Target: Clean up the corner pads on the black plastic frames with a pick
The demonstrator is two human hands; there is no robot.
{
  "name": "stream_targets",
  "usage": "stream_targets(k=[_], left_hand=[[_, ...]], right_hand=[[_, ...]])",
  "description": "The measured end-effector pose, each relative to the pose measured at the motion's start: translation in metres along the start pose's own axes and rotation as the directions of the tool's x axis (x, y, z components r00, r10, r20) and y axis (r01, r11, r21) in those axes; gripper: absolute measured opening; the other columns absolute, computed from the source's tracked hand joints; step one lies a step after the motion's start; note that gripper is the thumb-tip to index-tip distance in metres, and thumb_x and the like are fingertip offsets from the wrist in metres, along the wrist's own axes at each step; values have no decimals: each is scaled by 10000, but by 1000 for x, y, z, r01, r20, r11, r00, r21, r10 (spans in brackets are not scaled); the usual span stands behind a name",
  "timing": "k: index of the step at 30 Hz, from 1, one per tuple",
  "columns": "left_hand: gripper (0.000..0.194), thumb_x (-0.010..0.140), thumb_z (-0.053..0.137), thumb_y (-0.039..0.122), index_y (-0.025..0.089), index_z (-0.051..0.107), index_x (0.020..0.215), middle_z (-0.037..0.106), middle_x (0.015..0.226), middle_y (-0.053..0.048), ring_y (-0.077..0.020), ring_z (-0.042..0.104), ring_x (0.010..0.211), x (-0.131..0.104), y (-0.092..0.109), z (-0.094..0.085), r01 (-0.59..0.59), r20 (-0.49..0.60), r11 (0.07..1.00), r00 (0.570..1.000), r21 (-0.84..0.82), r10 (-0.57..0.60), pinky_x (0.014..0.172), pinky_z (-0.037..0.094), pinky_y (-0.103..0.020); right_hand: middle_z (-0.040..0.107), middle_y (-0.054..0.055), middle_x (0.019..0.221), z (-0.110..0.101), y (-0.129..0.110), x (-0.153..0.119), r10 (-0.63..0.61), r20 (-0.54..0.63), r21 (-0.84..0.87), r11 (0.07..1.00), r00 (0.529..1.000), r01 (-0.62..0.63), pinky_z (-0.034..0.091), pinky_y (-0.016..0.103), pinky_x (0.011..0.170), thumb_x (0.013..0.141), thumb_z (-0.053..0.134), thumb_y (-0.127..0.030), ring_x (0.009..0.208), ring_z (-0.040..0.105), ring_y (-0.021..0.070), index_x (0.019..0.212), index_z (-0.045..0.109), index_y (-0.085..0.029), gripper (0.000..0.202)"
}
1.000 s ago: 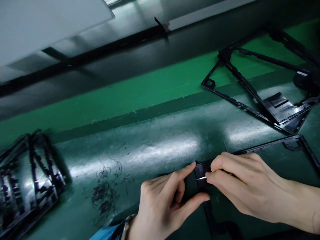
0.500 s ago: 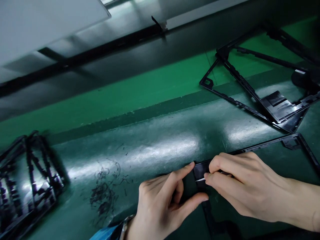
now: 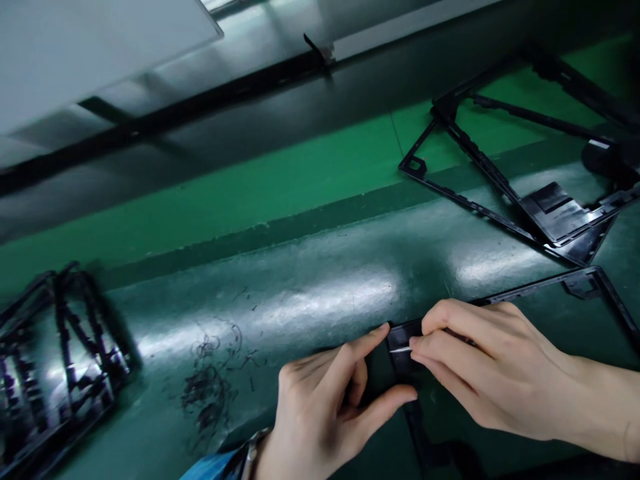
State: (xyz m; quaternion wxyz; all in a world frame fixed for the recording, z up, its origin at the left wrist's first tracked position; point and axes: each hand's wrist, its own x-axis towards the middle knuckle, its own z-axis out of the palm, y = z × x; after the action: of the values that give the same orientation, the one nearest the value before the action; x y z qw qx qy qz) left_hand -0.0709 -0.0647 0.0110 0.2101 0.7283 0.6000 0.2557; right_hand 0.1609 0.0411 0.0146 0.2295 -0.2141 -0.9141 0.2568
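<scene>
A thin black plastic frame (image 3: pixel 537 287) lies flat on the green work surface at the lower right. My right hand (image 3: pixel 500 367) pinches a slim tool with a narrow, pointed metal tip (image 3: pixel 400 350), perhaps a blade; its handle is mostly hidden in my fingers. The tip lies over the frame's upper left corner. My left hand (image 3: pixel 325 407) is beside that corner, index finger and thumb spread apart. Its index fingertip touches the corner, and the thumb reaches the frame's left side. The remaining left fingers are curled under and partly hidden.
Several black frames (image 3: pixel 475 207) overlap at the upper right. More black frames (image 3: pixel 65 347) stand bunched at the far left. Dark thin shavings (image 3: pixel 207 390) are scattered left of my hands. A pale panel (image 3: pixel 100 53) and a metal ledge (image 3: pixel 270 100) run along the back.
The tool's tip has moved slightly up, toward the frame's top edge, and my right hand's fingers have shifted with it. My left hand stays in place.
</scene>
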Motion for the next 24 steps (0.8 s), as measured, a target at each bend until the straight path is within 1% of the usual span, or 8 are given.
stream_targets(k=[2, 4, 6, 8, 12, 15, 20, 24], left_hand=[[521, 993, 757, 516, 193, 620, 1378, 440, 618, 127, -45, 450, 438, 1, 1, -1, 0, 3, 1000, 1000, -2, 0, 470, 402, -161], [509, 1003, 745, 516, 194, 616, 1375, 447, 615, 127, -47, 447, 432, 2, 3, -2, 1, 5, 1000, 1000, -8, -1, 461, 391, -169], [531, 990, 757, 526, 195, 612, 1379, 456, 614, 127, -50, 446, 427, 2, 4, -2, 3, 7, 1000, 1000, -16, -3, 454, 383, -178], [571, 967, 779, 541, 194, 612, 1388, 464, 617, 126, -53, 451, 430, 2, 5, -2, 4, 7, 1000, 1000, -23, -4, 455, 383, -187], [584, 960, 787, 537, 194, 615, 1400, 460, 625, 122, -61, 478, 459, -1, 2, 0, 8, 8, 999, 1000, -31, -7, 471, 388, -195], [593, 966, 781, 535, 190, 608, 1417, 453, 634, 120, -61, 479, 469, -1, 0, 1, 7, 11, 999, 1000, -33, -7, 478, 394, -194], [578, 987, 749, 551, 180, 612, 1409, 424, 623, 129, -45, 441, 440, 2, 2, 0, -5, 5, 1000, 1000, -4, 5, 465, 393, -171], [576, 983, 738, 579, 179, 622, 1381, 421, 617, 134, -38, 420, 425, 3, 4, -2, -7, -2, 1000, 1000, 26, 7, 453, 391, -156]], right_hand=[[656, 29, 887, 0, 0, -1, 9, -6, 13, 1000, 1000, -9, 338, 319, 487, 1034, 488, -58, 672, 603, 133, 940, 709, -142, 254], [669, 40, 920, 1, 0, -3, 14, 17, 4, 1000, 1000, -14, 334, 325, 491, 1024, 489, -58, 687, 618, 144, 999, 716, -141, 243], [671, 47, 947, 0, -2, -4, 22, 37, -1, 1000, 999, -22, 341, 326, 501, 1024, 487, -61, 704, 626, 157, 1062, 717, -147, 248], [668, 49, 964, -1, -5, -4, 63, 56, 10, 998, 996, -63, 361, 323, 518, 1030, 486, -63, 704, 624, 163, 1104, 720, -157, 263], [646, 34, 905, -2, -14, -5, 154, 76, 3, 988, 985, -155, 376, 332, 528, 1032, 482, -65, 653, 588, 171, 1057, 737, -170, 277], [635, 25, 887, 0, -17, -5, 130, 54, 15, 991, 990, -131, 391, 330, 539, 1016, 491, -55, 636, 580, 165, 1068, 737, -164, 274], [625, 21, 896, 3, -13, -4, 63, 45, 36, 997, 997, -65, 370, 300, 510, 976, 446, 11, 562, 493, 123, 914, 705, -159, 316], [618, 23, 915, 3, -11, -4, 57, 52, 50, 997, 997, -59, 361, 291, 504, 986, 456, 4, 552, 453, 115, 904, 705, -150, 304]])
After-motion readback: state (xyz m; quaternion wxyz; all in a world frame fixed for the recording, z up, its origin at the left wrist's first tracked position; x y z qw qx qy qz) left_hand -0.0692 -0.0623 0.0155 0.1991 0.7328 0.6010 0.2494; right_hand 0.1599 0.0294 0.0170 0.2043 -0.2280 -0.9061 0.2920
